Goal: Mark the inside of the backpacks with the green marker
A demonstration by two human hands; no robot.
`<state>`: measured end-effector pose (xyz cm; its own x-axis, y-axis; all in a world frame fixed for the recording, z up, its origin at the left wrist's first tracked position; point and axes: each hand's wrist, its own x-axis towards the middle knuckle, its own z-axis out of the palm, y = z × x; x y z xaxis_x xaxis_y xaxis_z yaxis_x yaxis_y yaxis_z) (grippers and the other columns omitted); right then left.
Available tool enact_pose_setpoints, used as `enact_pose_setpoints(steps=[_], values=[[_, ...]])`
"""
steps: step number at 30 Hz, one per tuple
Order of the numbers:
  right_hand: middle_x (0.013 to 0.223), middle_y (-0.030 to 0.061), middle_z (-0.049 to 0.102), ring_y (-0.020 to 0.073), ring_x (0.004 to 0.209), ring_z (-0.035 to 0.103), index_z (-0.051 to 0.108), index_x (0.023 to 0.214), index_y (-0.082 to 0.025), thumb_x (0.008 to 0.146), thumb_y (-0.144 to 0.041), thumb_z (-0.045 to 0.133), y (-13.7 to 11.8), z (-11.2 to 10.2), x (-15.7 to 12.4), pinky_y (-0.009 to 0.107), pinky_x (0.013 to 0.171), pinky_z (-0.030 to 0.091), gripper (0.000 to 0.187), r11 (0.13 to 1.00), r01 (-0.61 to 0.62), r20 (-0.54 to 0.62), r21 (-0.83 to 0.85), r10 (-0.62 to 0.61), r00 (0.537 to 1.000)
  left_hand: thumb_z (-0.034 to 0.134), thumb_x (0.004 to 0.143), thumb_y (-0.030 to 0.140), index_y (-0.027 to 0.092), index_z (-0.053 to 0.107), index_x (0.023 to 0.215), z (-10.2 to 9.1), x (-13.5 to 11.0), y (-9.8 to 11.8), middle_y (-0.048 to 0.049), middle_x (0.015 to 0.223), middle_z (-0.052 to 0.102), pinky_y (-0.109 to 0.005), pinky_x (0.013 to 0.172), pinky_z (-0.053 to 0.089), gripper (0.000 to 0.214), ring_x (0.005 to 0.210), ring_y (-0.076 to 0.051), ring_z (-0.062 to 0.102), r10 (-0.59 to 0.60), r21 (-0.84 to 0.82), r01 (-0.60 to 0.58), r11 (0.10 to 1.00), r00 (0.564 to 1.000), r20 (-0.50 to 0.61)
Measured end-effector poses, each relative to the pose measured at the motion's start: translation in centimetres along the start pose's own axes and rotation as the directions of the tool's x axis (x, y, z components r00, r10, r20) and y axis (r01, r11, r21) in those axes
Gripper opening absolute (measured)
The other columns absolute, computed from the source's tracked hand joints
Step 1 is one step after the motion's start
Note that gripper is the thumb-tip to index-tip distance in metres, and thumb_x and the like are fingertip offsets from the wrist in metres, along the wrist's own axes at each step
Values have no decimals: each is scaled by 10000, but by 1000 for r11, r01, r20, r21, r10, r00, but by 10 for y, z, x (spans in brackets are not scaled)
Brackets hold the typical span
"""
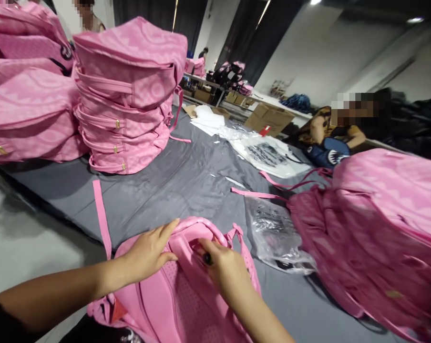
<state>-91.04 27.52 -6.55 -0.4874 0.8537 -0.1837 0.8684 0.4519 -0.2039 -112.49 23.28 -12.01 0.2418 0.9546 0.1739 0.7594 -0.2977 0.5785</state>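
A pink backpack (pixel 187 300) lies back-panel up at the near edge of the grey-covered table (pixel 187 176). My left hand (pixel 149 252) rests flat on its upper left shoulder, fingers stretched toward the top handle (pixel 201 224). My right hand (pixel 226 269) is closed at the top of the back panel, pinching a small dark object (pixel 208 259) that I cannot make out. A loose pink strap (pixel 101 216) trails from the backpack toward the far left.
A tall stack of pink backpacks (pixel 128 100) stands at the back left, more pink bags (pixel 25 95) beside it. Another pile (pixel 376 224) fills the right. A crumpled clear plastic bag (pixel 276 233) lies between. A person (pixel 333 136) sits across the table near cardboard boxes (pixel 269 118).
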Motion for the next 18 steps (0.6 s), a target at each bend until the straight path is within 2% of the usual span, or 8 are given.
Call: enact_pose_setpoints(steps=[2,4,8,11,14,16,18], values=[[889,49,778,196,768,719,739,964,-214,854,-179,591,-13,0,7,251,602,375,188,994,26,-60,103,-20,998,697,866,229,261,241,1574,0,-2,-3,-154,1485,540,-452,1056,543,842,1305,-288,597,23,-38,-23,999,1000,-5],[806,45,762,178,704,689,723,877,-186,866,-211,598,-27,-3,11,251,587,377,128,989,82,-67,123,-74,995,669,881,224,269,261,1569,2,-7,-7,-141,1476,554,-441,1054,545,801,1299,-278,604,59,-63,-60,996,998,-16],[868,-21,764,146,753,661,697,915,-238,881,-324,637,-38,-14,8,230,618,409,111,977,204,-86,65,-198,976,576,955,356,290,193,1582,7,-16,-24,-138,1469,563,-398,968,588,738,1274,-281,622,82,3,-82,997,994,-66],[961,-7,771,167,816,676,676,1025,-243,957,-362,543,-27,-16,-3,243,657,445,191,961,243,-22,-133,-248,969,434,1007,438,242,118,1597,6,-10,-38,-188,1493,521,-409,900,604,698,1249,-322,631,99,80,-97,992,995,-25],[916,40,777,195,780,702,690,954,-194,950,-160,502,-8,-9,-24,264,631,480,190,935,190,119,-299,-161,980,362,1013,507,215,94,1604,-3,-2,-32,-210,1454,555,-436,876,598,712,1204,-360,652,34,123,-42,992,997,63],[821,65,768,219,740,715,698,852,-162,872,-50,563,5,-4,-41,277,622,504,177,950,79,146,-301,-36,989,350,1002,547,215,106,1604,-10,4,-23,-203,1406,602,-446,874,593,730,1172,-371,669,-28,134,14,991,995,100],[817,108,757,242,740,724,700,878,-124,843,0,571,13,-3,-59,296,626,526,183,951,-12,133,-309,56,990,362,983,583,210,126,1602,-13,7,-24,-193,1378,628,-457,897,589,760,1175,-374,667,-77,133,61,989,990,117]])
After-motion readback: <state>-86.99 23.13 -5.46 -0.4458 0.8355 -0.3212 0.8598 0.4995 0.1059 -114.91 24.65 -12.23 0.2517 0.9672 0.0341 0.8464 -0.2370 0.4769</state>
